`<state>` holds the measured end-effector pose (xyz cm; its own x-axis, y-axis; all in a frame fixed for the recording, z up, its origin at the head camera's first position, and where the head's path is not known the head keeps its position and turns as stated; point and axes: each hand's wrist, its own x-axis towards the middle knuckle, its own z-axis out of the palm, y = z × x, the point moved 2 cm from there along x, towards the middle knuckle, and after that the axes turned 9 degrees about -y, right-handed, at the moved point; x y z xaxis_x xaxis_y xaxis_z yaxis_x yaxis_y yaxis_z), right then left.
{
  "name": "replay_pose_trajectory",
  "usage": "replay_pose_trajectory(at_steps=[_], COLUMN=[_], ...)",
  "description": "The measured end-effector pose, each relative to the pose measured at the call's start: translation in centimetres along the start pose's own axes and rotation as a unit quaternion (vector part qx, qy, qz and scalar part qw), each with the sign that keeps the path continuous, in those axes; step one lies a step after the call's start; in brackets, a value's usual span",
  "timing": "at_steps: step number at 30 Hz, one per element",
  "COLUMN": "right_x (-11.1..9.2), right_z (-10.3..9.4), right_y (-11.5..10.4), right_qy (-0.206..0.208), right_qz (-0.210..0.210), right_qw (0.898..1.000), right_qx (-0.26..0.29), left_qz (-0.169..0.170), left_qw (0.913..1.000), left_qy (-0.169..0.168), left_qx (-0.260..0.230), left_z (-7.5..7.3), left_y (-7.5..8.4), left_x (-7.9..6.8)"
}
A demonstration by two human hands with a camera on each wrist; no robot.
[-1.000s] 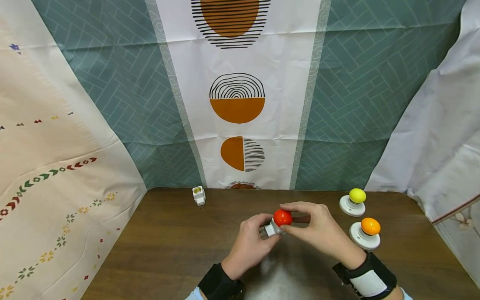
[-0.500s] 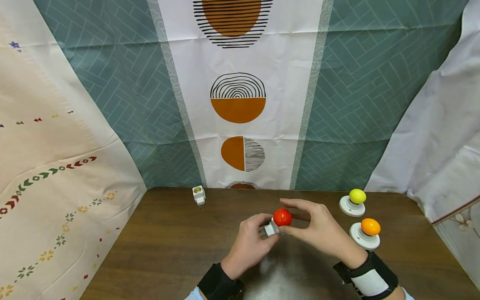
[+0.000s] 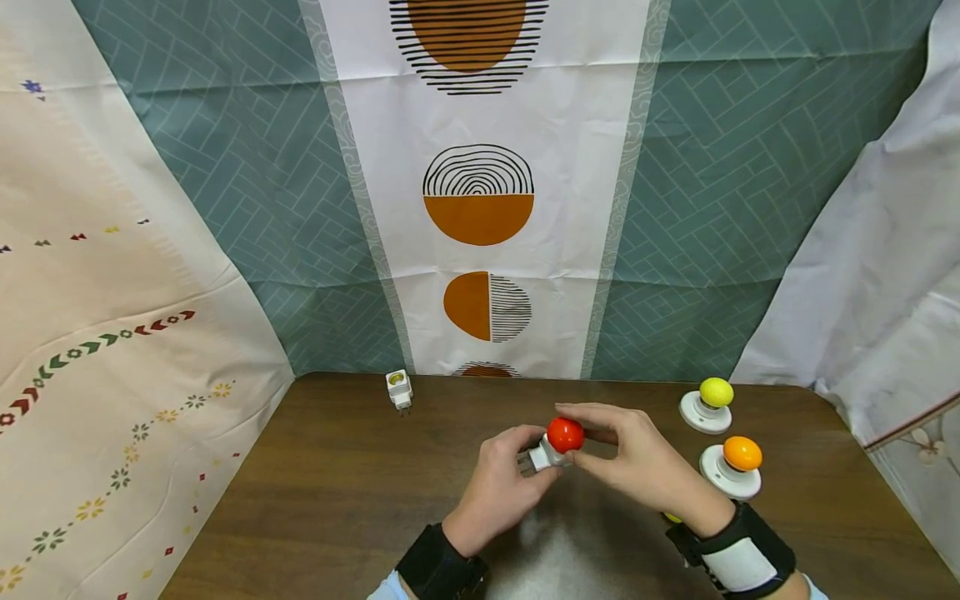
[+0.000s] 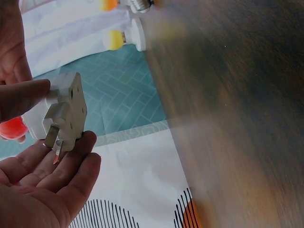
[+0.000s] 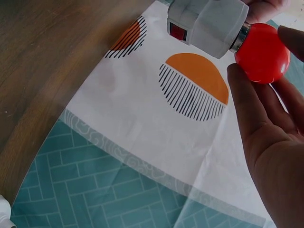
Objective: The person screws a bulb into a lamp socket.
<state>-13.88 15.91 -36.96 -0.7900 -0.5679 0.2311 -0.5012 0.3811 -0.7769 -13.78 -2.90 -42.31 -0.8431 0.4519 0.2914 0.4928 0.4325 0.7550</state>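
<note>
Holding a white socket (image 3: pixel 545 454) between thumb and fingers, the left-hand grip (image 3: pixel 501 483) hovers over the middle of the brown desk (image 3: pixel 337 500), while the right-hand grip (image 3: pixel 630 454) pinches the red bulb (image 3: pixel 565 435) seated at the socket's mouth. A band of bare metal (image 5: pixel 240 37) shows between bulb and socket, and a red switch (image 5: pixel 178 32) sits on the socket's side. Around them, a spare socket (image 3: pixel 400 389) lies near the far edge on the left; on the right a yellow bulb (image 3: pixel 717 392) stands on a far base (image 3: pixel 706 418), with an orange bulb (image 3: pixel 742 454) on a near base (image 3: pixel 730 481) closer in. The right forearm gets in the way of a yellow patch (image 3: pixel 672 517) beside it, too covered to make out. A green and white cloth (image 3: pixel 315 208) hangs behind the desk, with a pale cloth (image 3: pixel 127 375) on the left and a white cloth (image 3: pixel 862 275) on the right. Counted up: two sockets, two round white bases, three bulbs plainly seen, three cloths, and two black wristbands.
</note>
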Motion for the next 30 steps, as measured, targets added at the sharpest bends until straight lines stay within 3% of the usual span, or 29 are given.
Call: replay_pose_trajectory(at_steps=[14, 30], right_x=[-0.1, -0.06], right_z=[-0.11, -0.1], right_y=[-0.15, -0.16], right_qy=[0.049, 0.084], right_qz=[0.029, 0.054], right_qw=[0.998, 0.995], right_qx=[0.011, -0.015], left_qz=[-0.009, -0.015], left_qw=[0.9999, 0.9999], left_qy=[-0.005, -0.003], left_qx=[-0.002, 0.002], left_z=[-0.04, -0.08], left_y=[0.33, 0.26], left_x=[0.09, 0.16])
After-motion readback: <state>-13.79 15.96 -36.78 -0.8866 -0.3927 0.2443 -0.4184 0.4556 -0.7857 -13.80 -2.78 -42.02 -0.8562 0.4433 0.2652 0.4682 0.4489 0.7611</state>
